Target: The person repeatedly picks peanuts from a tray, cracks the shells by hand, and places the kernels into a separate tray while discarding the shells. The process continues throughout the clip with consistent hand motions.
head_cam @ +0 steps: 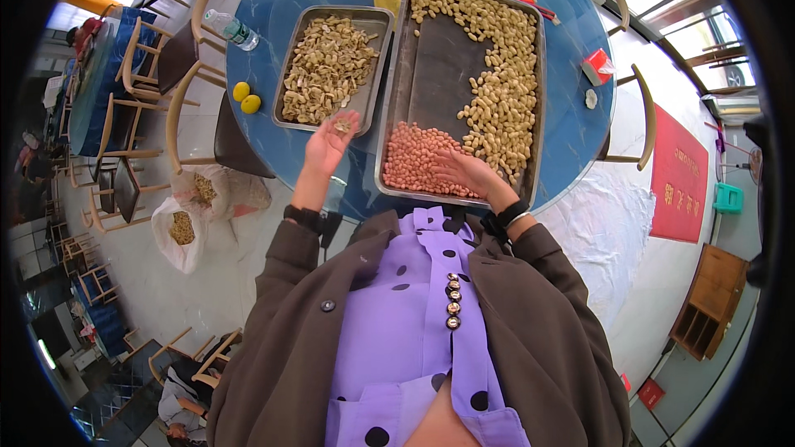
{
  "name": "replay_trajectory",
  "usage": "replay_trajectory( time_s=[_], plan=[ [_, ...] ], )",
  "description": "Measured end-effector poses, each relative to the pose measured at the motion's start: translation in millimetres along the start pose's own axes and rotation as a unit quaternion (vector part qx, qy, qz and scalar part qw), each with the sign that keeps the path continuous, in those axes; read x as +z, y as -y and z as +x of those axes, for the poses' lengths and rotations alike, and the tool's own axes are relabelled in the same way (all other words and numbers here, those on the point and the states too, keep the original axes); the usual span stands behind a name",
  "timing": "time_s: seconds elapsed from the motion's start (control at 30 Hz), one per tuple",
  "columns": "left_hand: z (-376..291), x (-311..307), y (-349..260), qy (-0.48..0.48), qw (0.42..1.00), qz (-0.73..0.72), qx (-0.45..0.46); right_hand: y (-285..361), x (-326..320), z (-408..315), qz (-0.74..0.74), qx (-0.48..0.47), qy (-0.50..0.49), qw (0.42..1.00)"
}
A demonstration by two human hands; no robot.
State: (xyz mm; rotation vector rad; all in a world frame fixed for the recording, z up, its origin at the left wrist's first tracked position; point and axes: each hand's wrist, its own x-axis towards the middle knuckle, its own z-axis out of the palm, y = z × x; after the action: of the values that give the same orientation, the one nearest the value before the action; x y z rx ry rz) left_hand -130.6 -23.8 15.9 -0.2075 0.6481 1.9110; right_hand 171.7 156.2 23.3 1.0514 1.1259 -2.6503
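My left hand [328, 144] is palm up over the near edge of the smaller metal tray [371, 90]. Pieces of peanut shell [342, 126] lie on its fingers. Broken peanut shells [326, 68] fill most of that tray. My right hand [467, 171], fingers apart, is over the pink-skinned peanut kernels [410, 158] in the near part of the larger metal tray [444, 81]; I cannot tell whether it touches them. Unshelled peanuts [506, 81] line the far and right sides of this tray.
Both trays stand on a round blue table [571, 112]. A plastic bottle [233, 31] and two yellow fruits [250, 103] are left, a red tissue pack [597, 67] right. Chairs [180, 112] surround the table. Open sacks [180, 242] stand on the floor. Another person [180, 403] is lower left.
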Motion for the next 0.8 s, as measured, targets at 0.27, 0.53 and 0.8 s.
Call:
replay_trajectory(
  time_s=[0.27,0.53,0.8],
  plan=[
    [94.4,-25.1,-77.4,-0.056,0.994,0.005,0.091,-8.5,-36.5,-17.0,-0.091,-0.047,-0.095,0.990],
    [98.2,-46.3,-113.0,-0.022,0.997,-0.052,0.051,-8.5,-61.3,-19.0,-0.335,-0.150,-0.301,0.880],
    [43.0,2.7,-49.4,-0.025,0.998,0.063,-0.003,-3.7,-48.2,5.8,-0.623,-0.246,-0.341,0.659]
  ],
)
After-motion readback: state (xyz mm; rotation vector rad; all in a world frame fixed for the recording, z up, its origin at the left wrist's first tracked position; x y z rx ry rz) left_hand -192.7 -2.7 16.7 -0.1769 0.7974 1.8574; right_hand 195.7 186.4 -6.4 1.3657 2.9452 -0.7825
